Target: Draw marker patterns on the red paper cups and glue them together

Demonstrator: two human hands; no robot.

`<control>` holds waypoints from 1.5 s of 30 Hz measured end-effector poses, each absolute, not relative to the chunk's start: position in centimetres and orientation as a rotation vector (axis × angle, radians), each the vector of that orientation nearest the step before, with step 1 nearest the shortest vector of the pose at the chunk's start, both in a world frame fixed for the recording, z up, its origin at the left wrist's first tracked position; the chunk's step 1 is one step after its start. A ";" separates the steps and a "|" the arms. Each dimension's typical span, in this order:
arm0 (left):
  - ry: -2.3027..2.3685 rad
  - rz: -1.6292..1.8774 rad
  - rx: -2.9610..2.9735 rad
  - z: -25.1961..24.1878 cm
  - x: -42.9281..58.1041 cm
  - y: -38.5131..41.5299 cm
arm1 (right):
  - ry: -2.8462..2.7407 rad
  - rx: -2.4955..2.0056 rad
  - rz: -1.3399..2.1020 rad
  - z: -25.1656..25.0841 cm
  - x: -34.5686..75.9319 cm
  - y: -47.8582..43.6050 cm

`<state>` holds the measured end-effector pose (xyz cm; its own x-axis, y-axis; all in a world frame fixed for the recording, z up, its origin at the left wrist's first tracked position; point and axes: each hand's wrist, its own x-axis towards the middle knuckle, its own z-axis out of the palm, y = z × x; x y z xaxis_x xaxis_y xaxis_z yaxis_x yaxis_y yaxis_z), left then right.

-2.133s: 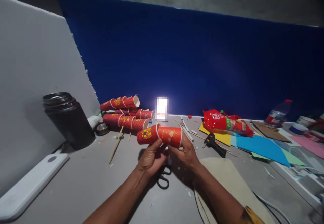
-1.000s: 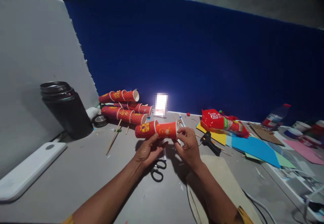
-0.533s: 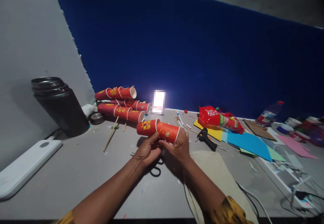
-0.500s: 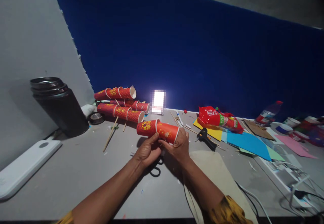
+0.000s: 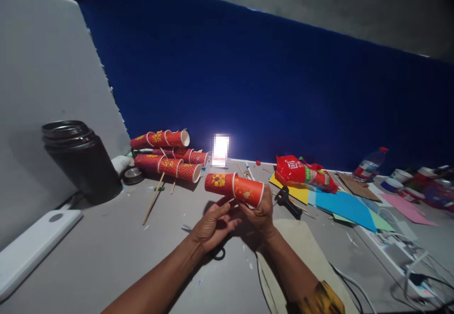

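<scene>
Two red paper cups [image 5: 244,190], joined end to end and printed in yellow, are held sideways above the table by my right hand [image 5: 260,214]. Its fingers wrap around the wider cup near the white rim. Just below the cups is my left hand [image 5: 214,224], palm up with fingers apart, and it grips nothing. Whether its fingertips touch the cups is hard to tell. Under my hands lies a pair of scissors [image 5: 219,254], mostly hidden. Further left, several similar red cup rows [image 5: 170,166] are stacked on the table with thin wooden sticks [image 5: 154,199] by them.
A dark tumbler [image 5: 83,162] and white power bank [image 5: 39,250] stand left. To the right are a black glue gun [image 5: 289,204], a red cup packet [image 5: 301,172], coloured paper [image 5: 345,207], a beige cloth [image 5: 294,257], a power strip [image 5: 383,252] and a bottle [image 5: 371,165].
My left hand has let go of the cups and dropped slightly beneath them, its fingers spreading. My right hand has moved a little right with the cups. The view has tilted slightly upward.
</scene>
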<state>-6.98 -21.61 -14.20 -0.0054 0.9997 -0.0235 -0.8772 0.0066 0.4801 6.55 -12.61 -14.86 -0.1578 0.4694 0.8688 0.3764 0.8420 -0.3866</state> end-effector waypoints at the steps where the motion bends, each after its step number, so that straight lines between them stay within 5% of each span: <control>1: 0.418 1.544 0.361 -14.2 -6.9 -21.6 | -1.791 -0.616 0.056 -14.4 6.7 -12.8; 10: 0.412 1.560 0.143 -13.6 -7.2 -21.4 | -1.942 -0.366 -0.156 -13.6 6.8 -12.3; 45: 0.404 1.686 -0.041 -11.8 -7.9 -21.6 | -2.098 -0.432 0.011 -12.8 6.5 -13.1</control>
<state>-7.88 -21.63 -11.78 -0.1617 0.9529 -0.2567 -0.9656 -0.0991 0.2404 6.46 -13.11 -12.77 -0.4778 0.3082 0.8226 0.2999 0.9374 -0.1770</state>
